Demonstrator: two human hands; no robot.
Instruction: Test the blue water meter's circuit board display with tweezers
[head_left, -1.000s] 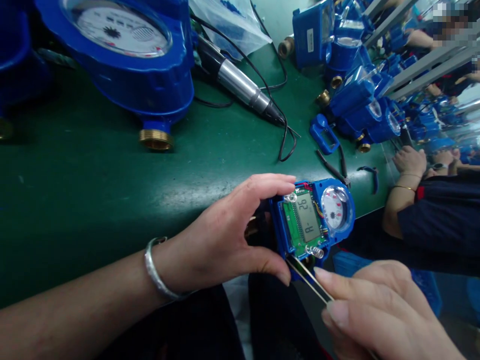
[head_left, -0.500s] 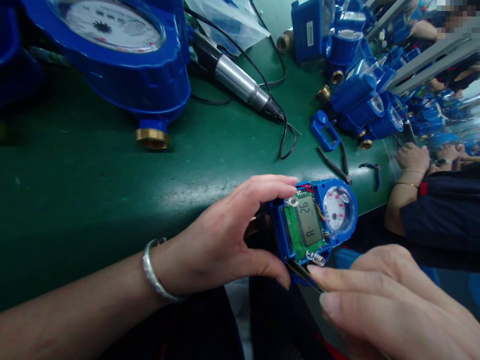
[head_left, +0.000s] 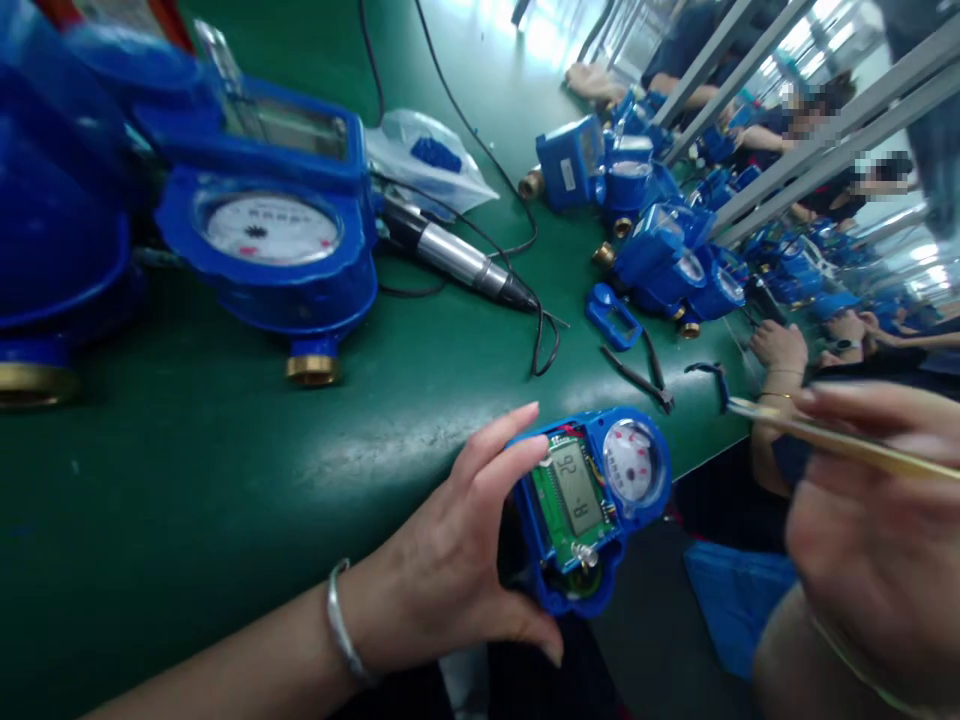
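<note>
My left hand (head_left: 457,550) holds an opened blue meter (head_left: 592,500) at the table's front edge, fingers and thumb around its near side. Its green circuit board, lit display and round dial face up, and a clear spring sits at the board's lower end. To the right, my right hand (head_left: 862,510) is raised, blurred by motion, and grips tweezers (head_left: 810,432) that point left. The tweezers are apart from the meter.
Larger blue meters (head_left: 262,250) stand at the left. A silver electric screwdriver (head_left: 465,262) with black cords lies behind. Pliers (head_left: 645,385), a blue cover (head_left: 613,316) and more meters are at right. A co-worker's hand (head_left: 780,348) rests beyond.
My right hand has pulled back from the meter, up and right, with the tweezers. The head view has shifted, and the meter in my left hand appears lower and farther left.
</note>
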